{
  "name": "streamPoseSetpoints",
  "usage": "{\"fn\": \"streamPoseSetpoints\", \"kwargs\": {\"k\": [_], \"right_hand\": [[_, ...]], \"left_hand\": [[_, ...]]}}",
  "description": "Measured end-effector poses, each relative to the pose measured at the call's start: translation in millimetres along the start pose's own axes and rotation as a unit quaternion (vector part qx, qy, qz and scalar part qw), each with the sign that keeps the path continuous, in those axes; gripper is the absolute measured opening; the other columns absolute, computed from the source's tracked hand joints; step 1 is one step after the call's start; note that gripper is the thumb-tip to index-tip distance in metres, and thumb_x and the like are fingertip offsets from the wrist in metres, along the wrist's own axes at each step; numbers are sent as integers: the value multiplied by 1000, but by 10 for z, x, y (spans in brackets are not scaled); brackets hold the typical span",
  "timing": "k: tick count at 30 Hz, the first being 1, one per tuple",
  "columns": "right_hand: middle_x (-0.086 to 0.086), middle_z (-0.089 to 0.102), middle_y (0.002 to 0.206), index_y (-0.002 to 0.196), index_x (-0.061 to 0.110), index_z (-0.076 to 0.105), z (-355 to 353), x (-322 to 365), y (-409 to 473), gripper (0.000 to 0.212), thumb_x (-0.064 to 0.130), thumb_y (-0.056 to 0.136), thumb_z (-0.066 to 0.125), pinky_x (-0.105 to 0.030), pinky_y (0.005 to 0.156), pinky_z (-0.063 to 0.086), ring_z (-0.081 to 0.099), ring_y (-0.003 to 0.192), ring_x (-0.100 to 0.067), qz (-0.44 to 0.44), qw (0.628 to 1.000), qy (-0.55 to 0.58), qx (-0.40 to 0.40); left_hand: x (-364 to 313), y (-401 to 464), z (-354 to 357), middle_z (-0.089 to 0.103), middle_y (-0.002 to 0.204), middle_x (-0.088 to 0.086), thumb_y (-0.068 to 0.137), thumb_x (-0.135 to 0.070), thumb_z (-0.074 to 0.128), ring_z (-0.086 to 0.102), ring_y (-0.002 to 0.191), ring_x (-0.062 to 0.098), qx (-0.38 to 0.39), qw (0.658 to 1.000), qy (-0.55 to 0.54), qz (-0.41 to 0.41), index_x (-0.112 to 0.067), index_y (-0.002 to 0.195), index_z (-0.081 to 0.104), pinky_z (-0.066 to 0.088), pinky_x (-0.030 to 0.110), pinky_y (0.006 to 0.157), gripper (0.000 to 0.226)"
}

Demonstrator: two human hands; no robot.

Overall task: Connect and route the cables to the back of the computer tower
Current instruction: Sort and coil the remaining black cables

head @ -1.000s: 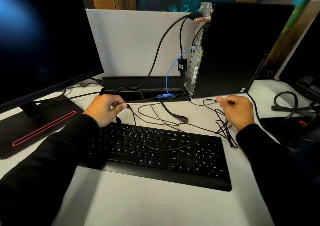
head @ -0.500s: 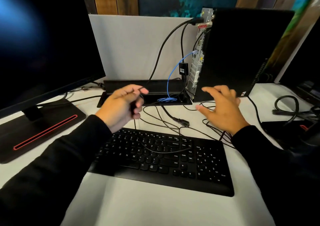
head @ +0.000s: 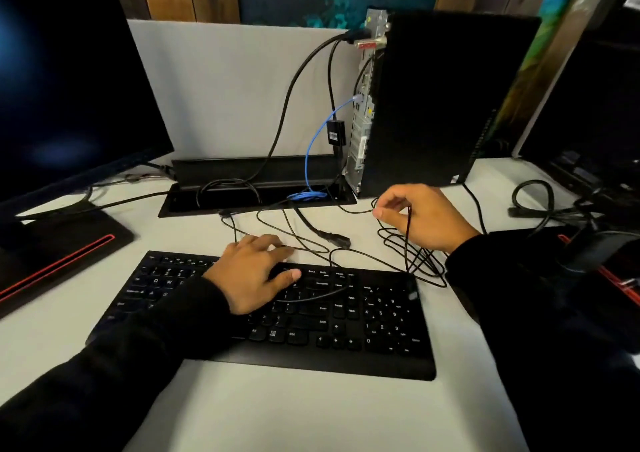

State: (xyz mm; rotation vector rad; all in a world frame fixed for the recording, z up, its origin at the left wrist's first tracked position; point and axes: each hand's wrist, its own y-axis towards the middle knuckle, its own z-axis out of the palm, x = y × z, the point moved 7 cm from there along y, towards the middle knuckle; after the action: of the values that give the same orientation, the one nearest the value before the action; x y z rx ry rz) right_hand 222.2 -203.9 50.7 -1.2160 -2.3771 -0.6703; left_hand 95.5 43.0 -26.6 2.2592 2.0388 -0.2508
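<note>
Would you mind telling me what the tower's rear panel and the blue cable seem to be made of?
The rear panel of the computer tower looks like bare sheet metal: silvery grey, dull sheen, perforated with slots. The blue cable appears to have a smooth plastic or rubbery jacket, bending in a soft curve; its plug end looks like clear plastic, though that is hard to tell.

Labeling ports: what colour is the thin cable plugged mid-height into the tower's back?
Blue cable, clearest in the head view, running down into the desk's cable tray.

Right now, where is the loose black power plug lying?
In the head view, the loose black power plug lies on the white desk just behind the keyboard, between the left hand and the right hand.
</note>
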Motion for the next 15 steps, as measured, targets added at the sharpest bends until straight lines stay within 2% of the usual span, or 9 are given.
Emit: {"fn": "streamPoseSetpoints", "kwargs": {"k": [3,5,8,10,12,13,15], "right_hand": [[11,73,96,95,30,73,-116,-201,13,6,33,91,76,-27,87,54,68,94,-5,20,997,47,-50],[9,72,96,97,31,72,-227,-310,11,11,24,90,78,-24,87,53,68,92,-6,32,992,84,-90],[6,71,97,101,28,71,-336,-467,-35,21,13,88,79,-16,82,50,65,83,5,55,986,120,-106],[7,69,100,104,27,70,-352,-548,-69,31,1,88,75,-21,84,53,65,80,6,67,986,119,-92],[5,68,109,109,31,68,-347,-522,-87,45,-9,88,67,-29,89,58,68,89,-3,59,989,116,-66],[4,66,116,114,34,67,-331,-471,-85,54,-12,87,63,-29,87,60,69,96,-9,50,990,123,-44],[7,55,138,132,40,59,-357,-355,-97,73,-15,85,60,-23,73,58,69,105,-13,30,990,140,-13]], "left_hand": [[20,7,69,54,115,-8,80,-83,12,49,119,22,0,1000,2,-17,-41,125,53,37,44,100,74],[60,-12,63,54,104,-11,82,-83,13,52,114,20,-9,1000,-3,-14,-41,114,51,34,44,96,65],[84,-24,49,55,94,-13,82,-83,15,55,104,16,-5,1000,-2,-16,-38,98,50,32,42,88,59],[26,-9,-24,53,89,-12,80,-79,20,54,100,17,-20,999,15,-21,-35,88,51,34,42,87,54],[-130,39,-172,50,89,-12,82,-67,26,52,101,18,-74,997,16,-4,-36,85,53,38,44,88,41],[-256,68,-262,51,90,-13,84,-59,29,53,100,18,-113,993,-29,11,-37,87,54,41,45,90,34],[-622,179,-477,58,93,-12,89,-51,34,57,96,14,-193,965,-173,43,-35,97,59,49,41,86,31]]}}
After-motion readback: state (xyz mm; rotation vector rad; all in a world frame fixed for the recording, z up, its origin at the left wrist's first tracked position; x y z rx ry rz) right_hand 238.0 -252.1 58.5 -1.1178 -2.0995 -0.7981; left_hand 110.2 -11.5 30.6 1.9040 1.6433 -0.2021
